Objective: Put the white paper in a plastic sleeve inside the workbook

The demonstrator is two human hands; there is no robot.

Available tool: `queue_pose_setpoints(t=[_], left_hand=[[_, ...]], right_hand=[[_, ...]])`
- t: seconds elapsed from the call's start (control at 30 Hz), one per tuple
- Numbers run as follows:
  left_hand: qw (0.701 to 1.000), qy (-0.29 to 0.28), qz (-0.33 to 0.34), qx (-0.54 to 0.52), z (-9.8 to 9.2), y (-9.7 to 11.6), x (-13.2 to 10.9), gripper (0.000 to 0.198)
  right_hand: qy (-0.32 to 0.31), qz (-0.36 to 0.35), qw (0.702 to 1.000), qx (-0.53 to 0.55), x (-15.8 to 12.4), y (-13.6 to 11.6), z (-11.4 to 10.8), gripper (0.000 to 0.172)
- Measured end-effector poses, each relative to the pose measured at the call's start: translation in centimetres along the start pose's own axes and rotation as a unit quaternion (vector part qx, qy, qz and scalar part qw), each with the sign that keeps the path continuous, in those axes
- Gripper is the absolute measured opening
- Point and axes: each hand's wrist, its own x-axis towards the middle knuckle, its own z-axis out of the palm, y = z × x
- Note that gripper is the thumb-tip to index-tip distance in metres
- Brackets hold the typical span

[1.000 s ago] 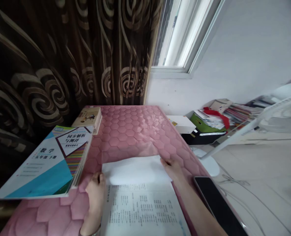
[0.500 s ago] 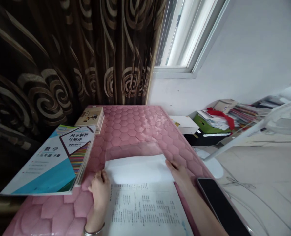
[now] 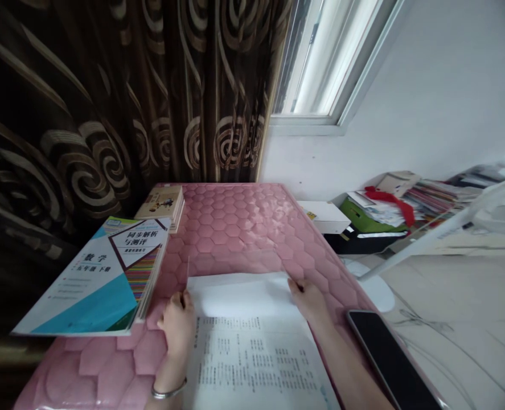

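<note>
A single camera, worn on the person's head, looks from above the near end of the desk (image 3: 218, 210), facing forward and down along its length. Nearest to the lens, low and central, come the left hand (image 3: 177, 322), the right hand (image 3: 311, 300) and the printed sheet (image 3: 256, 364), whose near end the bottom edge cuts off. The wide view reaches the curtain (image 3: 150, 85) at upper left, the window (image 3: 320, 74), which appears slanted, and the wall (image 3: 448, 74) and floor (image 3: 483, 307) at right
</note>
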Motion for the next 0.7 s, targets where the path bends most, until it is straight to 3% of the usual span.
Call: queue_pose_setpoints(t=[0.1, 0.5, 0.6, 0.7], left_hand=[[1.0, -0.017, -0.007, -0.007, -0.3, 0.0, 0.2, 0.028], [1.0, -0.014, -0.001, 0.019, -0.2, 0.2, 0.1, 0.026], [1.0, -0.017, -0.005, 0.02, -0.2, 0.4, 0.3, 0.028], [1.0, -0.019, -0.006, 0.009, -0.1, 0.5, 0.4, 0.028]], right_hand=[[-0.03, -0.009, 1.0, -0.004, 0.5, 0.2, -0.1, 0.03], [-0.04, -0.006, 0.992, -0.119, 0.4, -0.9, 0.5, 0.032], [-0.015, -0.002, 0.995, -0.103, 0.6, -0.8, 0.7, 0.031], [0.013, -0.002, 1.0, -0.01, 0.5, -0.2, 0.5, 0.032]])
